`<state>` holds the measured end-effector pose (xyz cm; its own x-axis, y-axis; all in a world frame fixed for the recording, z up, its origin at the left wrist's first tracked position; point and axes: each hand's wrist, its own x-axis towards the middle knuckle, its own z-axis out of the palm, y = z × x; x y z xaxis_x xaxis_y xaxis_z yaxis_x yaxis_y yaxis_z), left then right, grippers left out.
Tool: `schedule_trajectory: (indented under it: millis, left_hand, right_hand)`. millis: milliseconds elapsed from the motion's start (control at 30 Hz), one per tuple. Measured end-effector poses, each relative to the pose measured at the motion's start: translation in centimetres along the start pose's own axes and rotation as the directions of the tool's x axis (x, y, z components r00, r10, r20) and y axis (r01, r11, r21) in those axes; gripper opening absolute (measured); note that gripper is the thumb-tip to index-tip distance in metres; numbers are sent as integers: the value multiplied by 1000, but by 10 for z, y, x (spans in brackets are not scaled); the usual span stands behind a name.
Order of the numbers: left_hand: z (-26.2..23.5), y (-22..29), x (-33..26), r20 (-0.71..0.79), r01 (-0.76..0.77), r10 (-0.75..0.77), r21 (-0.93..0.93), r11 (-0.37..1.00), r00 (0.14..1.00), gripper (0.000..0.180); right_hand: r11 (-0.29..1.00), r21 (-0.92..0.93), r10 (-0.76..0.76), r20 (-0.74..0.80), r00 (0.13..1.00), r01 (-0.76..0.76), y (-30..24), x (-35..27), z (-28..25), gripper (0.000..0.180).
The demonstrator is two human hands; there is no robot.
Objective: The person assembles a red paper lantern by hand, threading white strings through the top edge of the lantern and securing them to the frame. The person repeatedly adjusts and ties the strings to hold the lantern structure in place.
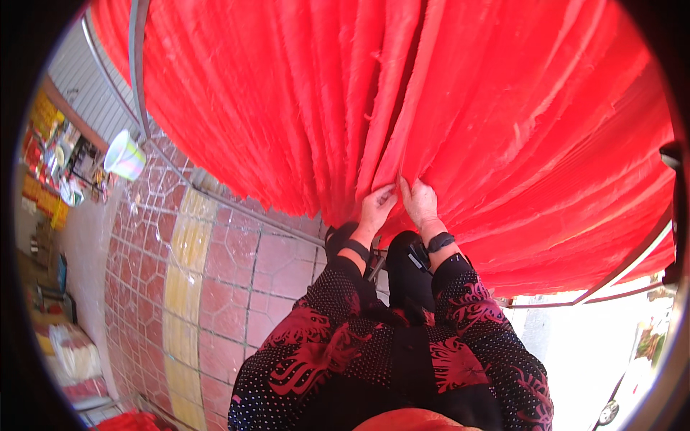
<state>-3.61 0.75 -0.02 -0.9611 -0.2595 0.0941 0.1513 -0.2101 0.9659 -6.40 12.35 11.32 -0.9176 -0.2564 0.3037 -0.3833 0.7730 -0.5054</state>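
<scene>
Left hand (376, 205), right hand (420, 201) side by side, each grip pinched on red cloth (460, 115) fold hanging above.

The person wears a black long-sleeved top sprinkled with small white dots and printed with large swirling red figures across both sleeves and the chest. A dark band circles each wrist just below the left hand (376, 207) and the right hand (420, 203); the right one carries what may be a small black device.
</scene>
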Motion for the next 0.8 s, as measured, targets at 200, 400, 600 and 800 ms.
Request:
schedule_trajectory:
  millis: [200,400,600,800]
  left_hand:
    - [1,-5,3,23,44,-43,-38,998,999,44]
    - [-2,8,-1,23,24,-22,-88,996,1000,45]
    - [-6,17,-6,32,14,-13,-30,999,999,43]
    - [-8,16,-9,48,22,-17,-113,993,999,46]
  right_hand:
    - [997,13,-76,-64,995,77,-17,20,-12,30]
    - [991,-34,-134,-78,988,131,-34,30,-30,28]
    - [987,-46,-155,-85,984,152,-47,32,-44,25]
    - [987,22,-155,-117,981,159,-60,38,-54,23]
